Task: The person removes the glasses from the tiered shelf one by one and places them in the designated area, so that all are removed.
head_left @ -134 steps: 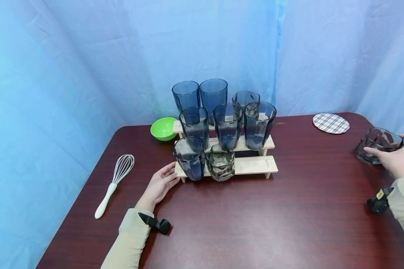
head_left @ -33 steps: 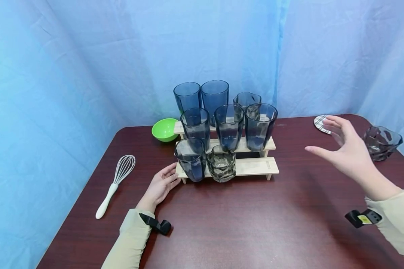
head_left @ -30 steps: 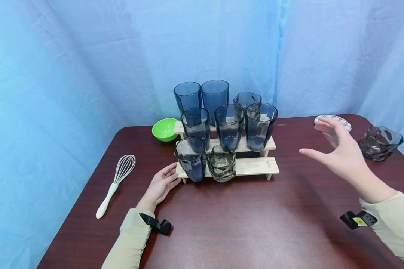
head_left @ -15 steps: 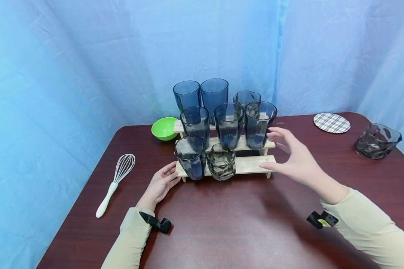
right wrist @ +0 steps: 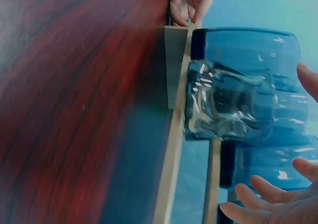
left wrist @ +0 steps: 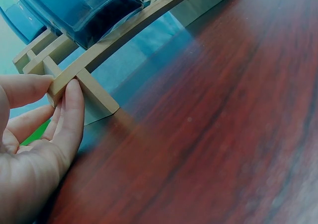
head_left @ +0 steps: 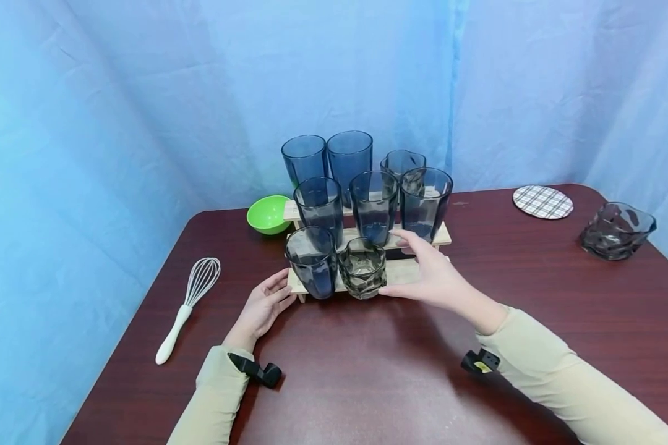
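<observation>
My left hand (head_left: 261,309) pinches the left end of the lowest board of a three-step wooden rack (head_left: 405,271); the left wrist view shows thumb and fingers on the board end (left wrist: 74,75). On that board stand a tall blue glass (head_left: 314,275) and, to its right, a short grey rippled glass (head_left: 363,275). My right hand (head_left: 436,281) is spread at the short glass's right side. In the right wrist view its fingers (right wrist: 248,199) and thumb stand apart from the short glass (right wrist: 231,105).
Tall blue glasses (head_left: 373,207) fill the middle step. Two more and a short grey glass (head_left: 403,162) occupy the top step. Another short grey glass (head_left: 618,232) stands far right, near a plaid coaster (head_left: 542,202). A green bowl (head_left: 268,214) and a whisk (head_left: 186,309) lie left.
My right hand let go of the short grey glass at the far right, then moved left across the table to the rack's short glass. The left hand stayed on the rack.
</observation>
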`<state>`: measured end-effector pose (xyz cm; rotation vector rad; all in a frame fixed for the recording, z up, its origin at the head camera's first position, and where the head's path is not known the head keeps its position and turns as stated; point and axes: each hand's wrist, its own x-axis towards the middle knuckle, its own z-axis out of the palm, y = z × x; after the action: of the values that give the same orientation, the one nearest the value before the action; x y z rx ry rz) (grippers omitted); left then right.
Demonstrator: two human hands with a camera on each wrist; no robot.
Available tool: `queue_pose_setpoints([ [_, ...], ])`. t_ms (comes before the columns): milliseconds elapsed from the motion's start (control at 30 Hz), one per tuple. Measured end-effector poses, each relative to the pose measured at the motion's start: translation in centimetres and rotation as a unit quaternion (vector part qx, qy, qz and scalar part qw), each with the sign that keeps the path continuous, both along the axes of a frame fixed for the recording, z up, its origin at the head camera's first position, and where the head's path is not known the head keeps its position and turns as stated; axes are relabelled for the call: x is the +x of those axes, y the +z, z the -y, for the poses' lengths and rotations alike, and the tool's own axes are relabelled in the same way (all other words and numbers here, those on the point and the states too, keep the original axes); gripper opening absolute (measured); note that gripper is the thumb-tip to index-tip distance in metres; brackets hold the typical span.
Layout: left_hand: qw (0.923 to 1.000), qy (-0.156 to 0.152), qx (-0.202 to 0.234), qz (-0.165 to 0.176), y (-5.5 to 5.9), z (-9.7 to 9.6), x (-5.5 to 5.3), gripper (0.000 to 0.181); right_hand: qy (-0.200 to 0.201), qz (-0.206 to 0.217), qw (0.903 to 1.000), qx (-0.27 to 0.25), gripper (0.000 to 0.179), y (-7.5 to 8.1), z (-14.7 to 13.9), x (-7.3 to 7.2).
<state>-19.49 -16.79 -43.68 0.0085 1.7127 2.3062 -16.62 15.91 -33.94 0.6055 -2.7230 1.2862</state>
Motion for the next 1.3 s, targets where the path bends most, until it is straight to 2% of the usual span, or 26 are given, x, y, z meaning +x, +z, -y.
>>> queue_pose_setpoints([
  [200, 1.0000, -0.001, -0.007, 0.000, 0.0, 0.0, 0.0, 0.056, -0.009, -0.002, 0.9997, 0.021, 0.099, -0.6, 1.6, -0.2],
  [633, 0.9999, -0.006, -0.008, -0.003, -0.1, 0.0, 0.3, 0.056, -0.004, 0.014, 0.9997, 0.022, 0.097, -1.4, 3.8, -0.9],
  [1100, 1.0000, -0.002, 0.005, -0.005, 0.2, 0.0, 0.1, 0.057, -0.029, -0.019, 0.9987, 0.038, 0.091, -1.8, 4.4, -1.6],
  [1300, 0.9999, -0.001, 0.009, -0.005, 0.2, 0.0, 0.3, 0.057, -0.044, -0.012, 0.9979, 0.046, 0.087, -2.0, 4.5, -1.2],
])
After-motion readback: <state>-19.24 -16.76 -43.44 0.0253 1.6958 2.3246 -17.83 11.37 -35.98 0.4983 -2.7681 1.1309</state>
